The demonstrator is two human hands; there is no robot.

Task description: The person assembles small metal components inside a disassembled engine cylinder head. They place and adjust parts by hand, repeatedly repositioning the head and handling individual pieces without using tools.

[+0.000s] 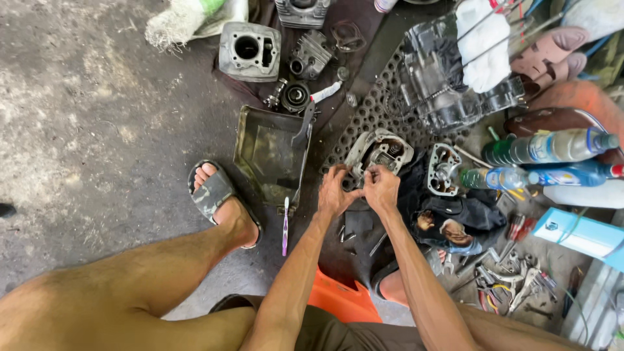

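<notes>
Head view looks down on both hands meeting at a grey engine cover (379, 153) that sits on a perforated rubber mat (370, 110). Left hand (335, 193) has its fingers curled onto the cover's near edge; right hand (381, 187) pinches at the same edge, possibly on a small part too tiny to make out. Just left lies a dark metal tray (268, 155), seemingly holding only an oily film, with a purple toothbrush (285, 227) below it. Plastic bottles (549, 148) lie to the right, their contents unclear.
</notes>
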